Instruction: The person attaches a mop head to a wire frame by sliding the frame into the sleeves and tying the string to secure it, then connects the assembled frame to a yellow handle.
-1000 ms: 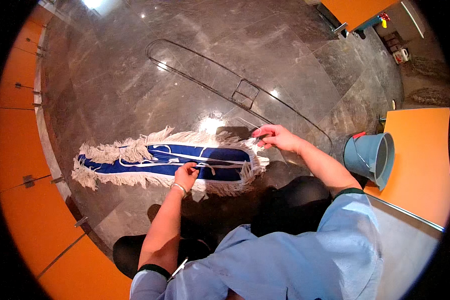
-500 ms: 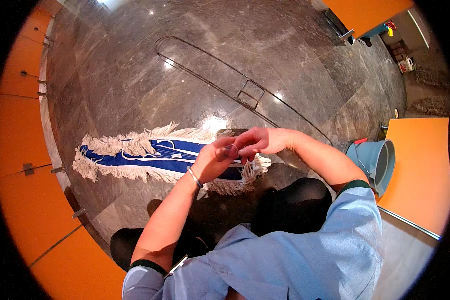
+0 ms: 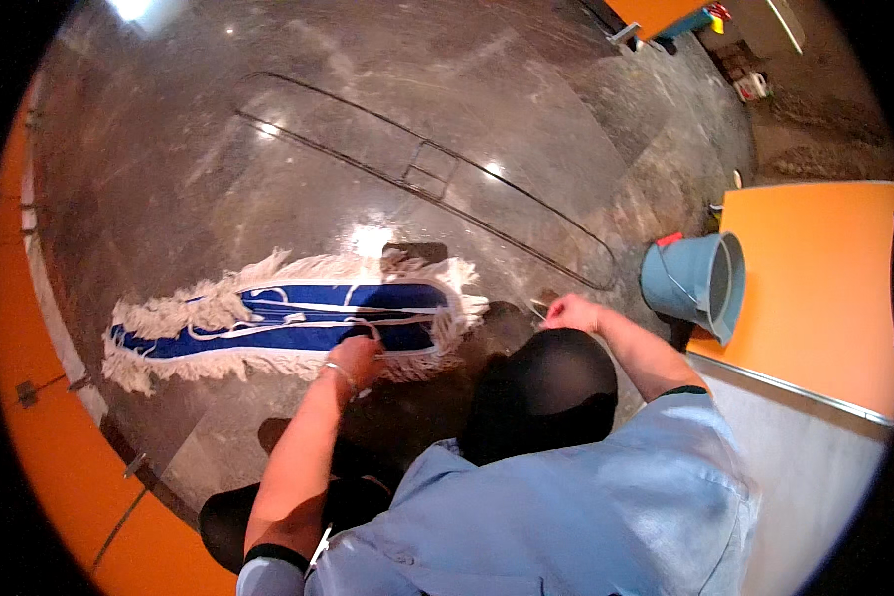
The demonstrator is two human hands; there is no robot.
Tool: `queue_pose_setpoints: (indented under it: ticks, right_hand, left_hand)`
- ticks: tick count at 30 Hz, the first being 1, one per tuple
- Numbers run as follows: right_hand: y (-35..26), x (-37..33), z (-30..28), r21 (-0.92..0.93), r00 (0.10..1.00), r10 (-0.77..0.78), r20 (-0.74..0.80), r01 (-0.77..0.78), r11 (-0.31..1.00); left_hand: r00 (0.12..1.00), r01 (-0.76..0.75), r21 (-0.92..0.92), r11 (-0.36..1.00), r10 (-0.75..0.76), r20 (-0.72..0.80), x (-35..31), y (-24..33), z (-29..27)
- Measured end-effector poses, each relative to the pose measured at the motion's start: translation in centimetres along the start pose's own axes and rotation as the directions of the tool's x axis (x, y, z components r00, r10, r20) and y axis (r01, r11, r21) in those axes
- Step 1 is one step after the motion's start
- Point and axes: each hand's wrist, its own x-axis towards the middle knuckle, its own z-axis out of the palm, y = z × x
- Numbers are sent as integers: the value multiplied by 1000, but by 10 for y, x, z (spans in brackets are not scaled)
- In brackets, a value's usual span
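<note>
A long dust mop head (image 3: 268, 338) lies on the floor before me, blue backing up, with white straps and ties and a cream yarn fringe. My left hand (image 3: 358, 360) is at its near edge toward the right end, fingers curled by a white tie. What those fingers hold is hidden. Off the mop's right end, beside my knee, my right hand (image 3: 574, 314) pinches a thin pale loop (image 3: 538, 307), too small to name. Beyond the mop lies a long wire frame (image 3: 368, 167) with a small square brace in its middle.
A blue-grey bucket (image 3: 675, 276) with a wire handle and red tab stands at the right against an orange cabinet (image 3: 805, 288). Orange cabinet doors (image 3: 30, 348) line the left side. Shaggy mats (image 3: 824, 149) lie at the far right.
My hands were together over the mop's right half; now they are apart. The right moved off to the right, the left drew back to the near edge. The view has shifted.
</note>
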Motion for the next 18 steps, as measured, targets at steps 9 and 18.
queue_pose_setpoints:
  ticks: [9, 18]
  right_hand:
    - [148, -51, 19, 201, 717, 437, -543, -394, 897]
    - [66, -3, -35, 153, 645, 133, -753, -26, 988]
  left_hand:
    - [839, 311, -185, 932, -361, -408, -16, -86, 1]
    - [838, 315, -216, 924, -378, -394, -19, -112, 32]
